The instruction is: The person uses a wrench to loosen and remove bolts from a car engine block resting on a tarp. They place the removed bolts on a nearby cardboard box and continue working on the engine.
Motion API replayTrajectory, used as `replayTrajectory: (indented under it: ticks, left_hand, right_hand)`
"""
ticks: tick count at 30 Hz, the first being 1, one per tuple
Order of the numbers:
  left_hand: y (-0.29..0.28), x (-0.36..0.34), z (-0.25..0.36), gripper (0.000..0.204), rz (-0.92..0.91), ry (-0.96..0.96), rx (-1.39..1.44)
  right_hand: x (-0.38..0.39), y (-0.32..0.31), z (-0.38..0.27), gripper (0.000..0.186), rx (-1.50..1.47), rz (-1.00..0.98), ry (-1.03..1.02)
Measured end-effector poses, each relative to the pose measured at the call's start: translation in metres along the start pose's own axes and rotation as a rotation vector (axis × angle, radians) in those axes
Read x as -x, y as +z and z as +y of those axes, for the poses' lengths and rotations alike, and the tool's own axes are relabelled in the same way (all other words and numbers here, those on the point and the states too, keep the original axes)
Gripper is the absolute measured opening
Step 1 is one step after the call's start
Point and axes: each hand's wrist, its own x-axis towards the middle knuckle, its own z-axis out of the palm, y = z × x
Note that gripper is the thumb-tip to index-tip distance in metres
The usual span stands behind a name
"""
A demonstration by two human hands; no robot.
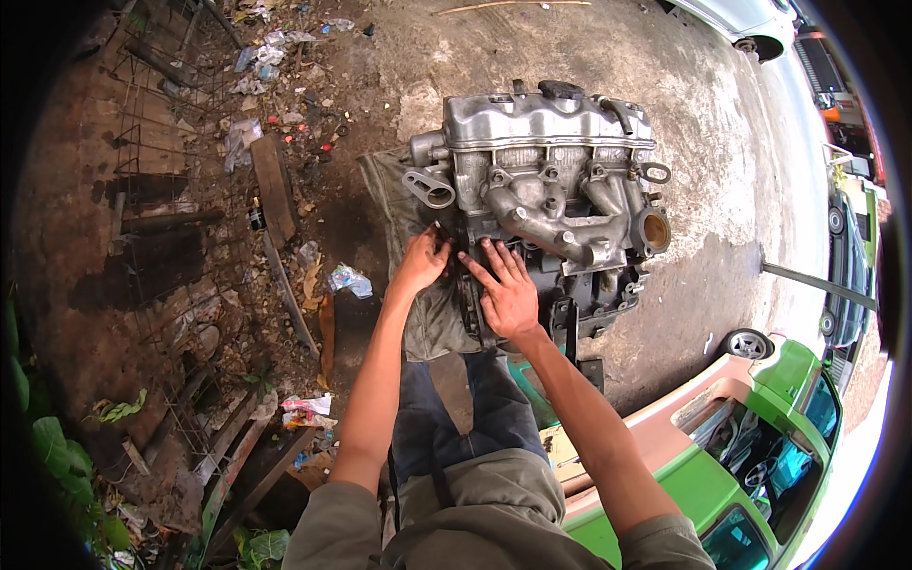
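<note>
Far left: scrap wood (274, 185) and litter on dirt, well apart from work. Centre: engine (546, 180) rests on cloth (385, 185) on concrete, likely to keep it off grit. My left hand (420, 261), fingers curled at engine's lower left edge; whether they pinch anything, cannot tell. My right hand (508, 290), fingers spread flat on dark lower block, probably steadying. Lower right: green car (750, 456).

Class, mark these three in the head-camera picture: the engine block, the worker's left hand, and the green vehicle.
engine block (546, 123): head view, on its silver top cover.
left hand (421, 261): head view, on the back of the hand.
green vehicle (703, 484): head view, on its green body panel.
</note>
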Motion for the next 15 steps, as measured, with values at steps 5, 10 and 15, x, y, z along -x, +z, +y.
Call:
replayTrajectory:
  ticks: [5,10,15]
  left_hand:
    - [-0.006,-0.004,-0.002,0.020,-0.055,-0.089,0.062]
    - [0.001,-0.016,-0.025,0.021,-0.014,-0.249,0.256]
    - [0.019,-0.018,-0.079,0.016,0.033,-0.721,1.045]
  right_hand:
    - [0.000,0.000,-0.001,0.078,0.019,-0.002,0.000]
    - [0.001,0.001,0.000,0.079,0.013,0.001,0.001]
    - [0.000,0.000,-0.001,0.079,0.018,-0.005,0.004]
